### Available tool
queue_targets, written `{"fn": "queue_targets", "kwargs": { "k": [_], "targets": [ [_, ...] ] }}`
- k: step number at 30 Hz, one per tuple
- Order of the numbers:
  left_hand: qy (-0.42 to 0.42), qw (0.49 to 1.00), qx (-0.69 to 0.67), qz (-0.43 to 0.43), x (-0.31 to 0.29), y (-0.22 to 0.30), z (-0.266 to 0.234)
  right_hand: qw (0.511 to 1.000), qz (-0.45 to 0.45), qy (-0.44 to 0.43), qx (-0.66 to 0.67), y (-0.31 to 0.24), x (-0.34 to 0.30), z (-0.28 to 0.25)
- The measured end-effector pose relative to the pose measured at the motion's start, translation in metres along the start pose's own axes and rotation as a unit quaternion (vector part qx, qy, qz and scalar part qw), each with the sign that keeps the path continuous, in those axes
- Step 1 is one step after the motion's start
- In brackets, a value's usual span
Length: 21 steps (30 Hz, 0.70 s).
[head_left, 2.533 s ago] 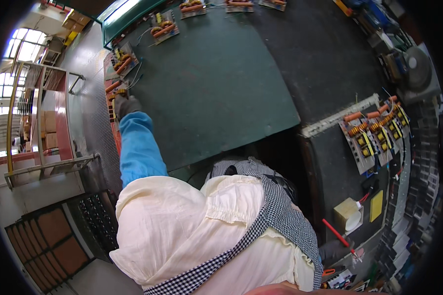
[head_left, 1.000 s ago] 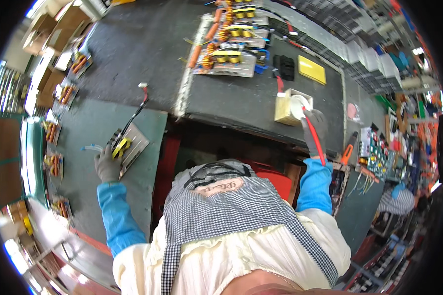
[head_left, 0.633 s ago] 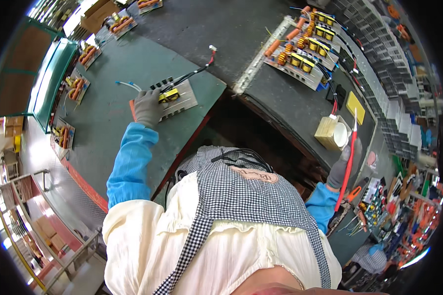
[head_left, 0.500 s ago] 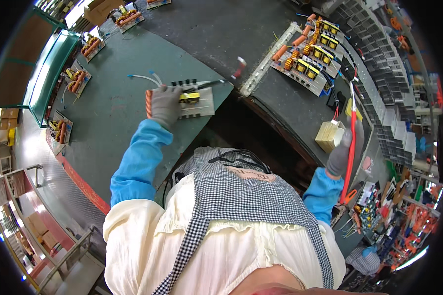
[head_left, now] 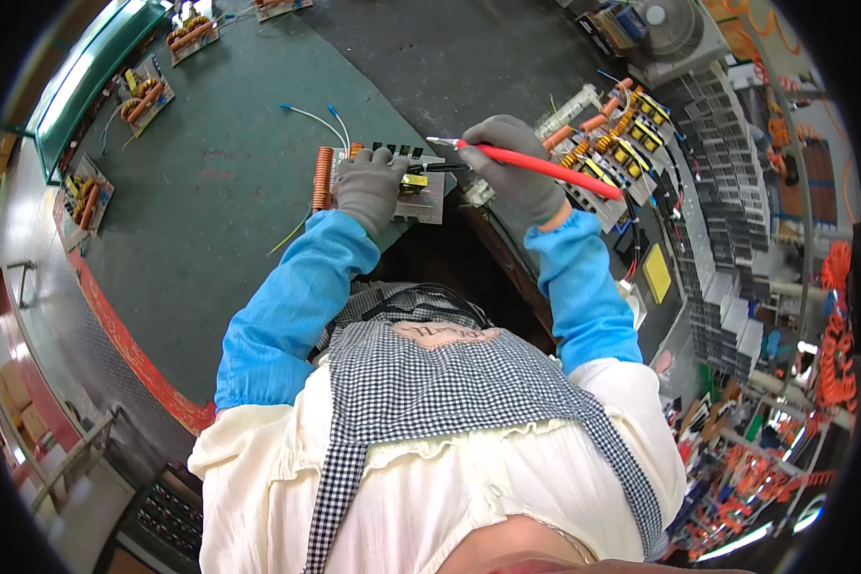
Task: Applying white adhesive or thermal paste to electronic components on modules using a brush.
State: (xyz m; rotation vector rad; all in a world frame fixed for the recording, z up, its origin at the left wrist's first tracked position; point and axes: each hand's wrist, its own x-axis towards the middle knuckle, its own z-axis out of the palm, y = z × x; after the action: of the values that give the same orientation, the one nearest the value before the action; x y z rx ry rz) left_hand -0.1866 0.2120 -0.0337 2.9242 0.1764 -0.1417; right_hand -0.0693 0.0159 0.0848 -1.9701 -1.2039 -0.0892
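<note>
My left hand (head_left: 368, 187), in a grey glove, curls its fingers over a circuit board (head_left: 434, 199) and holds it against the green worktop. A copper coil (head_left: 322, 179) stands at the board's left end, and a yellow component sits beside my fingers. Dark leads (head_left: 443, 166) run from the board towards my right hand (head_left: 517, 170). That hand, also gloved, is closed on a long red-handled tool (head_left: 564, 173) with a slim metallic tip pointing left, above the board's right end. Whether its fingers also hold the leads is hidden.
Several similar boards (head_left: 610, 143) lie in rows at the right; others (head_left: 145, 103) line the green worktop's left edge. A yellow pad (head_left: 656, 274) lies right of my right forearm. Stacked grey metal parts (head_left: 727, 172) and a fan (head_left: 665, 29) stand farther right. A dark gap separates the worktops.
My right hand has come from the far right over to the board, bringing the red-handled tool; the tool now slants with its tip leftward. My left hand stays on the board. The view has shifted.
</note>
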Motion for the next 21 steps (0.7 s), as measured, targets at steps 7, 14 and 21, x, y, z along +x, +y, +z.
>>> {"fn": "queue_targets", "kwargs": {
  "k": [7,14,21],
  "targets": [
    [-0.039,0.999,-0.001,-0.036,0.002,0.009,-0.006,0.987,-0.035,-0.15,-0.038,0.046,0.02,0.039],
    [-0.039,0.998,-0.01,-0.038,0.003,0.01,-0.007,0.989,-0.052,-0.133,-0.045,0.05,0.025,0.043],
    [-0.048,0.998,-0.012,-0.034,0.001,0.01,-0.007,0.987,-0.099,-0.113,-0.05,0.054,0.021,0.052]
  ]
}}
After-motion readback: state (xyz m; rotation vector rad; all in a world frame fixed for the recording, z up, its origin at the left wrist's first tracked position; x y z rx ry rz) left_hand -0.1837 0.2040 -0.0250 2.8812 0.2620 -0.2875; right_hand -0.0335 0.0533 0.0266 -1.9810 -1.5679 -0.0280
